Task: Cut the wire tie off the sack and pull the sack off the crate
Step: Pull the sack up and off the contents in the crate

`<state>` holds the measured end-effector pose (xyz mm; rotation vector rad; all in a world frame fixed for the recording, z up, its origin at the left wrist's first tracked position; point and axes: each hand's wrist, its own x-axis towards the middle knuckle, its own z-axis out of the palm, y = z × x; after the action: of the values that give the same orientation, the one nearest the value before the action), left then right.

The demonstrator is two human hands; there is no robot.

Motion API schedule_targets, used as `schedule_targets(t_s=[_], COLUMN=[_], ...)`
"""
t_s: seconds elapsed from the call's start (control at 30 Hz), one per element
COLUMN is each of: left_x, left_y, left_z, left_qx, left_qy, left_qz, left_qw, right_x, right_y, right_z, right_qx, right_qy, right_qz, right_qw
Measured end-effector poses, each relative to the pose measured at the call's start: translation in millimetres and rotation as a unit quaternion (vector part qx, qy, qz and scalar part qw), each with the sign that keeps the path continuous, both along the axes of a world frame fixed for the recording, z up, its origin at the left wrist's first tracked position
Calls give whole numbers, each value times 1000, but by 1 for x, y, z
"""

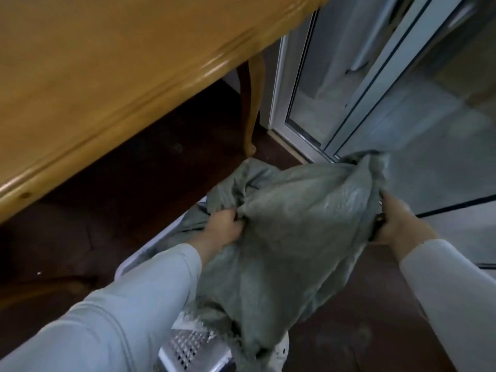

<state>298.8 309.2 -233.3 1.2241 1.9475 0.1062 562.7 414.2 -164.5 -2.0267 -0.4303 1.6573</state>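
A grey-green woven sack (284,226) hangs bunched over a white plastic crate (188,347) on the dark floor. The crate's perforated wall shows at the bottom and its white rim (139,257) peeks out beside my left sleeve. My left hand (224,228) is closed on a fold at the sack's left side. My right hand (400,224) grips the sack's right edge, with something small and dark (379,224) pressed between my fingers and the cloth; I cannot tell what it is. No wire tie is visible.
A wooden table (112,84) fills the upper left, its curved leg (251,108) standing just behind the sack. A white-framed glass door (335,84) runs along the right. Dark reddish floor (362,331) lies to the right of the crate.
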Motion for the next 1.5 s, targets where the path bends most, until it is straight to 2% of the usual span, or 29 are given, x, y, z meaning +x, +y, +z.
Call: schedule_targets(t_s=[0.03, 0.07, 0.1, 0.13, 0.17, 0.2, 0.23, 0.27, 0.3, 0.33, 0.37, 0.4, 0.43, 0.5, 0.53, 0.57, 0.6, 0.67, 0.7, 0.77, 0.83, 0.9, 1.0, 1.07, 1.17, 1.23, 1.3, 1.43, 1.5], left_x=[0, 1, 0, -1, -2, -3, -4, -6, -7, -10, -12, -13, -15, -16, -18, -21, -26, -40, -49, -61, -68, -64, -43, -37, -45, -51, -55, -59, -63], left_y=[1, 2, 4, 6, 8, 10, 11, 11, 10, 8, 5, 2, -3, -9, -12, -15, -19, -26, -30, -39, -44, -43, -43, -43, -42, -44, -51, -79, -91], left_z=[-1, 0, 1, 3, 4, 5, 5, 6, 6, 5, 3, 3, 3, -2, -4, -6, -11, -27, -36, -51, -64, -66, -57, -53, -39, -21, -6, 4, -4], left_qx=[1, -5, -17, -29, -38, -48, -67, -98, -137, -182, -229, -275, -317, -361, -343, -295, -223, -74, -49, -66, -71, -66, -136, -183, -211, -233, -257, -346, -405], left_qy=[-29, -45, -58, -75, -97, -125, -159, -193, -213, -216, -210, -206, -212, -260, -279, -276, -243, -110, -44, 37, 82, 87, -26, -79, -95, -101, -91, -95, -128], left_qz=[31, 43, 43, 37, 26, 25, 32, 38, 37, 17, -11, -37, -57, -59, -48, -40, -34, -55, -86, -176, -254, -260, -120, -66, -94, -111, -149, -213, -228], left_qw=[999, 998, 997, 996, 994, 991, 984, 976, 967, 959, 950, 938, 923, 894, 896, 914, 943, 990, 994, 981, 961, 960, 983, 978, 968, 961, 950, 909, 876], right_x=[3, 2, -2, -14, -26, -41, -58, -69, -81, -93, -105, -115, -125, -141, -144, -143, -141, -133, -130, -123, -113, -99, -85, -81, -80, -79, -81, -95, -102], right_y=[1, -1, -5, -14, -21, -27, -34, -40, -43, -43, -42, -39, -37, -32, -30, -30, -30, -33, -36, -42, -45, -44, -38, -36, -35, -40, -51, -85, -97], right_z=[2, 5, 8, 14, 10, 6, -5, -23, -40, -55, -67, -80, -92, -110, -121, -131, -138, -147, -147, -145, -140, -134, -123, -111, -90, -76, -69, -71, -79], right_qx=[33, 81, 170, 266, 337, 343, 308, 276, 266, 263, 266, 267, 256, 198, 174, 161, 154, 146, 139, 134, 134, 122, 120, 138, 173, 161, 136, 125, 115], right_qy=[-86, -231, -297, -273, -240, -243, -287, -325, -352, -359, -353, -342, -323, -277, -263, -258, -257, -250, -242, -207, -154, -113, -114, -133, -180, -225, -234, -135, -94], right_qz=[-10, 32, 104, 202, 333, 498, 643, 730, 769, 788, 796, 802, 805, 795, 782, 771, 764, 750, 741, 730, 726, 721, 715, 715, 712, 714, 713, 685, 707], right_qw=[996, 969, 934, 902, 847, 758, 640, 534, 462, 425, 413, 410, 427, 502, 537, 559, 572, 594, 610, 638, 657, 673, 679, 672, 656, 643, 647, 705, 692])
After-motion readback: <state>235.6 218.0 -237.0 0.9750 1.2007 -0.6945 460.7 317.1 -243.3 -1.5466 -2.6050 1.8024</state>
